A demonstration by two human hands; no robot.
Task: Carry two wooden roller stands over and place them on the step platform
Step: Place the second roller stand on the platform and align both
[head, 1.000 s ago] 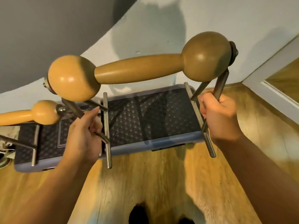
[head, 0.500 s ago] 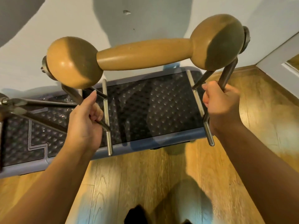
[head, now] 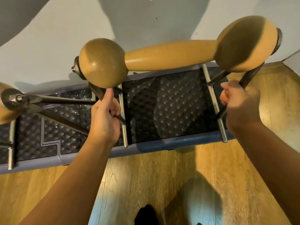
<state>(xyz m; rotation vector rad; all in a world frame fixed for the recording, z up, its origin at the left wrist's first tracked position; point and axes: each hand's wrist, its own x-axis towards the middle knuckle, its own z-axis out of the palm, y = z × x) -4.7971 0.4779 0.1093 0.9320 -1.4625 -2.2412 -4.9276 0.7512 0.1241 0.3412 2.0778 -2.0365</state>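
Step platform [head: 162,143]: lying across the wooden floor [head: 146,184] against the wall, blue rim around a dark studded top; landing spot for both stands.
Second roller stand [head: 170,52]: held just above the platform's 3 o'clock half, wooden roller at 12 o'clock, metal foot rails running along the studded top; touching or just clear, cannot tell.
First roller stand [head: 14,101]: already resting at the platform's 9 o'clock end, only its metal hub, legs and part of one wooden bulb in view.
Left hand [head: 105,120]: fingers closed round the near leg of the second stand, thumb pointing up along it.
Right hand [head: 240,101]: fingers wrapped tight round the opposite leg.
Doing it well: lower both sides evenly so both rails land flat together; keep the near rail ends inside the blue rim; leave a gap from the first stand's legs; free the fingers only once settled.
Change from half a second earlier: view shifted so the stand sits further toward 3 o'clock; first stand's hub more in view at 9 o'clock; grips unchanged.
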